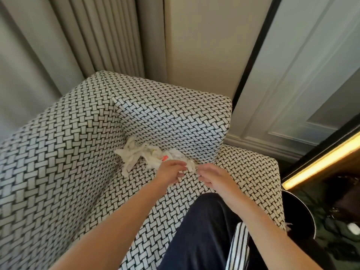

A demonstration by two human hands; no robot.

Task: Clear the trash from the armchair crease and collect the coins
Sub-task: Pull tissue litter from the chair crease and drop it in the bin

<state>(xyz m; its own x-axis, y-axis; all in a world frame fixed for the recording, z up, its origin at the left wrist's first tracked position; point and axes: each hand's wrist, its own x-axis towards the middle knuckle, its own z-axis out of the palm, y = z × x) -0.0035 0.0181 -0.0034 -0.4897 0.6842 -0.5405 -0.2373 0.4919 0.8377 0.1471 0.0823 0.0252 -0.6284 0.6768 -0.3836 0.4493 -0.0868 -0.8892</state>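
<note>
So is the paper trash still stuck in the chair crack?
Still in: the paper trash lies bunched along the crease of the armchair, with both hands picking at its near end.

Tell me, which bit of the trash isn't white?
The small orange piece in the middle of the trash pile, just above the left hand. Everything around it is white shredded paper.

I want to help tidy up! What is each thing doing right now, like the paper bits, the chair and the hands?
Paper scraps: heaped in the armchair crease, not cleared.
Orange bit: lying among the scraps.
Armchair: littered at the crease.
Left hand: pinching scraps.
Right hand: fingers curled at the pile's edge.
Coins: none visible.
</note>
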